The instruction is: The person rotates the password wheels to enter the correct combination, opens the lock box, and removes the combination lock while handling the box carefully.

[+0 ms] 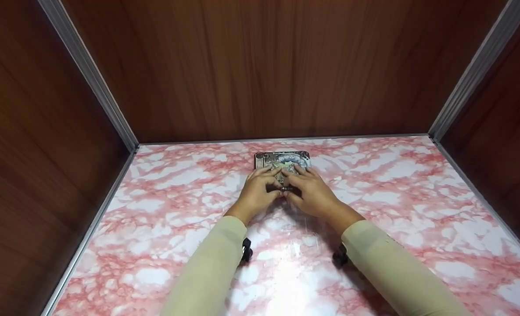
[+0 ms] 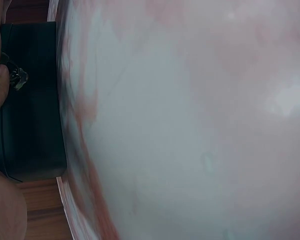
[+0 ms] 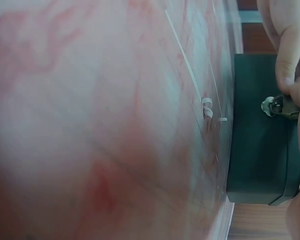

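Dark green box (image 3: 257, 155) on the bench (image 1: 154, 202), toward the far edge, patterned lid (image 1: 286, 155) uppermost; a narrow band of bench separates it from the wood-grain back panel (image 1: 277, 66); metal clasp (image 3: 276, 105) on the box's near face; left hand (image 1: 257, 193) at the box's left, right hand (image 1: 314, 195) at its right — fingers of both over the lid, thumbs close together at the clasp; each hand's grip clamped on the box at its near edge, though how firmly the tips pinch the clasp I cannot tell.

Marbled red-and-white surface runs wide to left and right of the box, deeper still toward the person; room to move is ample those ways, least behind; side panels (image 1: 44, 109) stand well apart from the box, metal trim (image 1: 88, 66) along corners and bench edges; pale sleeves (image 1: 202, 272) reach in from the near side — a black device (image 1: 246, 251) at each cuff, nearer the person than the box; glare (image 1: 286, 285) before it.
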Tool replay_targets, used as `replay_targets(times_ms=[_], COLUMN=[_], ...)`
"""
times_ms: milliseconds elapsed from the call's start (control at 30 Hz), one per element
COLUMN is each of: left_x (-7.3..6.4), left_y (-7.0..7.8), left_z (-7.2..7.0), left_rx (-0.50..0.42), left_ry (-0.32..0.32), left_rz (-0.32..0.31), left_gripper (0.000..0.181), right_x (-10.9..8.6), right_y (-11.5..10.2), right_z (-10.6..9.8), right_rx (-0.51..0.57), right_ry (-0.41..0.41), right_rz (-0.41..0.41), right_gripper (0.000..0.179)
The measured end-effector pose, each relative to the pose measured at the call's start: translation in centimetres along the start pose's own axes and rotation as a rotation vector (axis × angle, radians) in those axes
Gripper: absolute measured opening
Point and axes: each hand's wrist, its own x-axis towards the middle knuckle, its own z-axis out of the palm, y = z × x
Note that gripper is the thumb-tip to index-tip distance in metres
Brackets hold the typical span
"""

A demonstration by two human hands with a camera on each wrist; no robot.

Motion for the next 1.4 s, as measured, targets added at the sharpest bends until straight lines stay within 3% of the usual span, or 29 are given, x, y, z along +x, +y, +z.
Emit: replay_targets(times_ms=[367, 633, 1100, 1400], left_x=[0.00, -0.03, -0.04, 0.00], left_y=[-0.10, -0.15, 0.00, -0.11], left_z=[0.02, 0.11, 0.09, 0.08], left_rx=[0.018, 0.017, 0.006, 0.029], left_ry=[0.002, 0.002, 0.002, 0.004], left_rz=[0.053, 0.038, 0.024, 0.057], left_gripper=[0.010, 0.009, 0.009, 0.010], right_x=[0.04, 0.00, -0.04, 0.04], right_y=[0.21, 0.13, -0.05, 0.11], right_z=[0.22, 0.15, -0.01, 0.06], right_rx=[-0.001, 0.001, 0.007, -0.002], right_ry=[0.002, -0.008, 0.002, -0.008], right_rz=[0.007, 0.023, 0.011, 0.018], right_gripper=[0.020, 0.027, 0.021, 0.023])
